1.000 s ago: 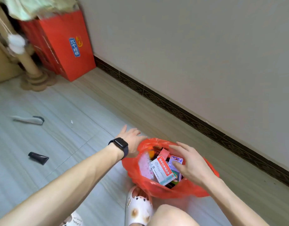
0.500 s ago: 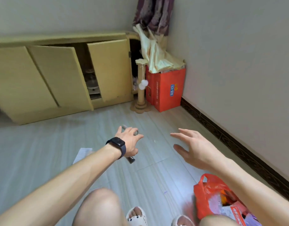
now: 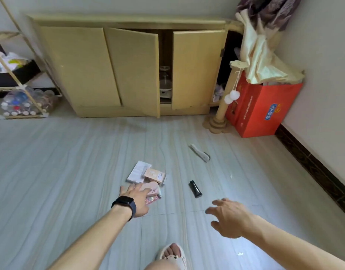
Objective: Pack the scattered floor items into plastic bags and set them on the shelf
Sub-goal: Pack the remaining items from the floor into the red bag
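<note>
Pink and white packets (image 3: pixel 146 175) lie heaped on the pale floor (image 3: pixel 70 172), before the yellow cabinet (image 3: pixel 109 71). We record the left hand (image 3: pixel 135 201) over the heap's near edge, fingers straight and released above a pink case (image 3: pixel 151 187); contact we cannot confirm. We note the right hand (image 3: pixel 230 221) above the floor, fingers spread, grasping nothing, near a black tube (image 3: pixel 195 189). A white comb-like item (image 3: pixel 200 155) lies beyond.
</note>
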{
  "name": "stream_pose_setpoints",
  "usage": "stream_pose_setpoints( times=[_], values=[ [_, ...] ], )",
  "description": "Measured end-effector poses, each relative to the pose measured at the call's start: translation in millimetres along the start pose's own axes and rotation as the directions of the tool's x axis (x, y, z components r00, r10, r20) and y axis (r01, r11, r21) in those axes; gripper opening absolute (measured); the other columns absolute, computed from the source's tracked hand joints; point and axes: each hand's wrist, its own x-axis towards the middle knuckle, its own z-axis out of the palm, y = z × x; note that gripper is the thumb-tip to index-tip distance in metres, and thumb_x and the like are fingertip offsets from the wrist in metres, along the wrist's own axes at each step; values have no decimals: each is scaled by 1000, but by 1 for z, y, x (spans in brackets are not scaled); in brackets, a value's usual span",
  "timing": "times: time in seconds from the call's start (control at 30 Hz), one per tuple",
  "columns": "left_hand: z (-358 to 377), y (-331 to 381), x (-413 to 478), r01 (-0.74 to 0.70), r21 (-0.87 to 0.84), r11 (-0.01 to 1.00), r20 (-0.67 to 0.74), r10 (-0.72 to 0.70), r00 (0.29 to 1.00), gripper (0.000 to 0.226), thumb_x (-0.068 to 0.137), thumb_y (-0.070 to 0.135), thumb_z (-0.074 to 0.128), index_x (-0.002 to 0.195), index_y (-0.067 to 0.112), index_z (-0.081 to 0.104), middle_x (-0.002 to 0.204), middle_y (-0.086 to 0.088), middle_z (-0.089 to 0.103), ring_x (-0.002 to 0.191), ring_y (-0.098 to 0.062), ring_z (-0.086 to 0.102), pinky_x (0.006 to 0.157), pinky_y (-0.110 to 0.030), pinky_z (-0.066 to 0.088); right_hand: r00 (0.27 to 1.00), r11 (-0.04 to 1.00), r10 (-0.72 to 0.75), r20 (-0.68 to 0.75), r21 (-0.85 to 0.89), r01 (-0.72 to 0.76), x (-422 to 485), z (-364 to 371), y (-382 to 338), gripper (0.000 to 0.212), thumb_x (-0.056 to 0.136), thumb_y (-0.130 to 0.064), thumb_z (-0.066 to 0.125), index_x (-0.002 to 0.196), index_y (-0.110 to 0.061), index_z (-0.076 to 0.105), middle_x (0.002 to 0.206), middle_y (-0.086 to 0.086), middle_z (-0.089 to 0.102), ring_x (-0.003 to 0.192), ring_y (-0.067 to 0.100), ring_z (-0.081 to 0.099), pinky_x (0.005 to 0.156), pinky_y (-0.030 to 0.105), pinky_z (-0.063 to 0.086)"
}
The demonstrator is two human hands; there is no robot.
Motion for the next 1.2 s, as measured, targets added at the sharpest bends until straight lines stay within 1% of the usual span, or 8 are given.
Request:
stream_pose_setpoints(
  times=[0.23, 0.4, 0.6, 0.8, 0.9, 1.03, 1.1, 1.2],
  values=[
    [72, -9, 75, 42, -18, 999, 167, -39, 985, 87, 83, 41, 55, 153, 42, 3, 163, -2, -3, 147, -32, 6, 115, -55, 10, 973, 972, 88, 213, 196, -131, 108, 93, 8, 73, 97, -41, 46, 156, -37, 4, 165, 7, -12, 141, 32, 30, 106, 44, 41],
    [89, -5, 144, 9, 34, 999, 60, -11, 998, 88, 84, 40, 56, 150, 47, 0, 162, -5, -7, 144, -33, 8, 109, -51, 18, 974, 920, 196, 113, 324, -222, 192, 115, 19, 85, 95, -46, 50, 155, -37, -10, 161, 14, -22, 140, 40, 25, 106, 46, 40],
    [128, -7, 192, 3, 54, 999, -11, -3, 1000, 75, 93, 46, 46, 142, 62, -9, 158, -3, 1, 143, -38, 11, 101, -53, 28, 930, 869, 359, -84, 394, -300, 281, 135, 26, 78, 98, -49, 42, 154, -40, -12, 162, 16, -15, 137, 41, 27, 106, 50, 37],
    [154, 13, 158, -9, 92, 996, 50, 4, 999, 69, 99, 23, 40, 146, 57, 4, 140, -10, 27, 123, -31, 39, 97, -44, 42, 897, 904, 367, -247, 321, -282, 232, 200, 11, 44, 100, -27, 43, 143, -31, 37, 152, 8, 32, 123, 34, 39, 90, 45, 47],
    [159, 26, 123, -97, 152, 984, 150, 74, 986, 76, 90, 12, 44, 147, 51, 14, 135, -9, 30, 121, -31, 38, 94, -40, 45, 923, 895, 353, -153, 342, -286, 181, 211, 3, 49, 97, -15, 43, 142, -33, 37, 139, 5, 40, 105, 32, 43, 76, 40, 52],
    [141, 34, 90, -103, -19, 994, 233, 105, 967, 63, 87, 30, 52, 141, 51, 26, 130, -8, 32, 120, -31, 41, 92, -40, 47, 928, 792, 343, 145, 487, -368, 134, 196, 5, 36, 99, -20, 40, 133, -29, 44, 122, 9, 45, 98, 34, 58, 73, 38, 48],
    [116, 42, 79, -130, -100, 986, 192, 147, 970, 64, 85, 37, 54, 140, 52, 26, 130, -10, 33, 121, -34, 41, 95, -42, 46, 936, 777, 309, 171, 522, -352, 118, 175, 11, 31, 96, -23, 43, 123, -30, 54, 118, 9, 51, 97, 34, 61, 75, 35, 47],
    [59, 60, 62, -205, -165, 965, 59, 218, 974, 63, 82, 39, 55, 136, 54, 29, 125, -13, 37, 116, -41, 48, 97, -43, 45, 936, 809, 341, 89, 479, -340, 83, 132, 23, 46, 92, -17, 41, 135, -31, 51, 123, 8, 51, 103, 34, 60, 77, 35, 48]
  ],
)
